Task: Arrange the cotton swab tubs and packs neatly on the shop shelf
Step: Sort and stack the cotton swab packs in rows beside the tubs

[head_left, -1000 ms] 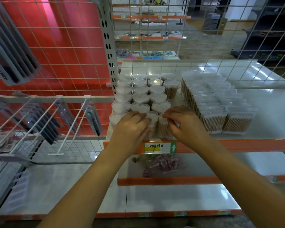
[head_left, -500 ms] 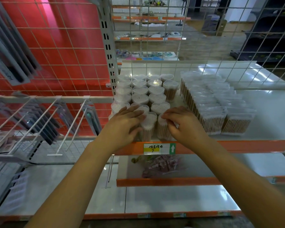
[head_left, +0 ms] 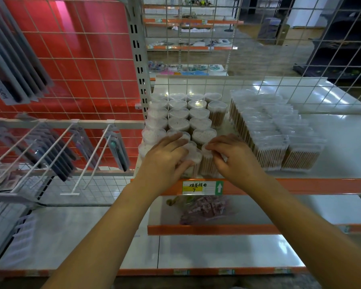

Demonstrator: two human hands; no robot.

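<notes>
Heart-shaped cotton swab tubs (head_left: 178, 124) stand upright in tight rows at the left end of the white shop shelf (head_left: 342, 142), packed against the perforated upright post (head_left: 139, 59). At the near edge of the block, the left hand (head_left: 165, 161) lies over a front tub (head_left: 193, 157), fingers spread across its lid and thumb against its near side. Just to its right, the right hand (head_left: 236, 159) curls around the neighbouring front tub (head_left: 207, 163), fingertips on the lid; how firmly either hand grips is hard to judge, since the tubs are mostly covered. The two hands sit close together, not touching. Right of the tubs, flat clear swab packs (head_left: 279, 138) stand on edge in two long rows running from near to far. A yellow price tag (head_left: 194, 187) is fixed on the orange shelf lip just below the hands. On the lower shelf lies a bag of pinkish items (head_left: 204, 209). To the left, wire hooks (head_left: 71, 155) project from a red grid panel (head_left: 81, 59).
</notes>
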